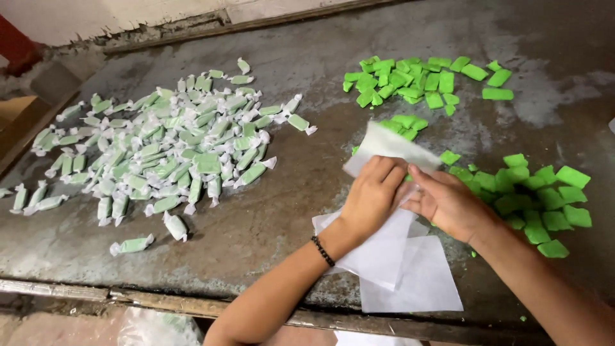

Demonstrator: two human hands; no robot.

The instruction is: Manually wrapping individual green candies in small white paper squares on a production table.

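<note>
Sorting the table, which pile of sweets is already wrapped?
The big heap on the left: its pieces sit in twisted white paper. Both green groups on the right lie bare.

Wrapping paper (pixel 389 146): one thin white translucent sheet, pinched between the fingers of my left hand (pixel 371 195) and my right hand (pixel 445 202), its free end standing up and tilted away from me. Whether a candy sits inside it I cannot tell; my fingers cover that part.

Paper stack (pixel 410 275): more white square sheets, loosely fanned, lying flat on the grey table under my hands, near its front edge.
</note>
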